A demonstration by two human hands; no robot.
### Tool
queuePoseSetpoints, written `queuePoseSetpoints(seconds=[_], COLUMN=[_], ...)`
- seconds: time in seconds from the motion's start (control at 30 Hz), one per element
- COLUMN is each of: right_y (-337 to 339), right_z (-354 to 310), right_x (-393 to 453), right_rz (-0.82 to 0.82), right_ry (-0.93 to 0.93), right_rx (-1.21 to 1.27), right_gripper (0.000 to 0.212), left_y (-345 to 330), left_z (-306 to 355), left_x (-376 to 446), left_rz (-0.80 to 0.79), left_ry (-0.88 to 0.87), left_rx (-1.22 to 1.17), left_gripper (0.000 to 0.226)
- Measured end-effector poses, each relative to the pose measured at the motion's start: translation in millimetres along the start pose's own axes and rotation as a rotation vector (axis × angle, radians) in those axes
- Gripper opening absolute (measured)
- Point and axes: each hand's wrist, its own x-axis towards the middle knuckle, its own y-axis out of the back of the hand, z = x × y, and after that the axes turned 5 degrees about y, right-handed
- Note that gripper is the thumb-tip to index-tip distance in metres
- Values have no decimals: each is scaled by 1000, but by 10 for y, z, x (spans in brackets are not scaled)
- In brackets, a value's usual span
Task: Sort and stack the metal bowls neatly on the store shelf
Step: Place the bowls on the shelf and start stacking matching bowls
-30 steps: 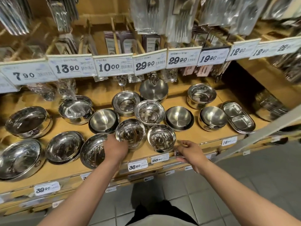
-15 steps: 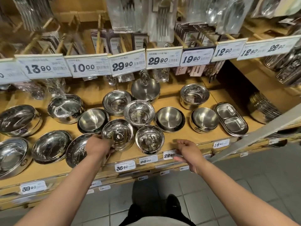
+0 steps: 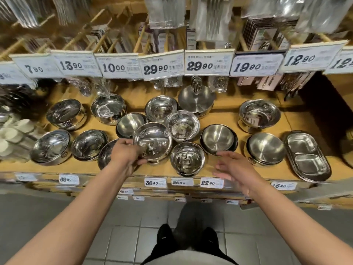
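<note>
Several shiny metal bowls stand on the wooden shelf [image 3: 219, 175]. My left hand [image 3: 126, 153] grips the left rim of a polished footed bowl [image 3: 152, 142] near the shelf's front middle, and the bowl looks slightly tilted. A smaller footed bowl [image 3: 187, 159] stands just right of it, with another footed bowl [image 3: 182, 126] behind. My right hand [image 3: 235, 167] hovers open, fingers spread, over the front edge beside a matte bowl [image 3: 218, 139]. A wide bowl [image 3: 107, 155] is partly hidden behind my left hand.
More bowls fill the left side [image 3: 50, 147] and the back row [image 3: 258, 114]. A two-compartment steel tray [image 3: 307, 155] lies at the right. Price tags [image 3: 162, 64] hang above, with packaged cutlery behind. A lidded pot [image 3: 196, 100] stands at the back.
My left hand has closed on the footed bowl's rim and raised it a little. My right hand has lifted off the shelf edge and spread open. The camera has turned leftward.
</note>
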Motion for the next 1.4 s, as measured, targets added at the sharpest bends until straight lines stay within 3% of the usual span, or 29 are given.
queuePoseSetpoints(seconds=[0.2, 0.33, 0.47, 0.6, 0.73, 0.87, 0.97, 1.1, 1.2, 1.4], right_y=[-361, -362, -206, -139, -204, -298, -335, -377, -424, -496], right_z=[-170, -101, -37, 21, 43, 74, 66, 152, 164, 219], right_x=[-90, -39, 58, 127, 161, 184, 212, 299, 330, 336], right_rz=[-367, -292, -225, -159, -107, -32, 45, 137, 176, 238], right_ry=[13, 116, 87, 79, 32, -32, -42, 81, 140, 269], right_rx=[-46, -124, -120, -83, -29, -26, -26, -185, -251, -338], right_gripper=[62, 60, 72, 64, 63, 62, 36, 9, 13, 11], left_y=[-361, -561, -401, -131, 44, 74, 18, -107, -225, -474], left_z=[-211, -421, -563, -691, -763, -730, -669, -593, -537, -536], left_x=[-545, -708, -662, -539, -391, -226, -114, 14, 62, 100], left_rz=[-210, -230, -289, -239, -181, -219, -260, -354, -397, -402], left_ry=[53, 24, 65, 120, 149, 164, 165, 139, 93, -21], left_rx=[-75, -122, -134, -161, -133, -94, -54, -10, 48, 218], left_gripper=[40, 44, 33, 10, 13, 15, 14, 19, 8, 6])
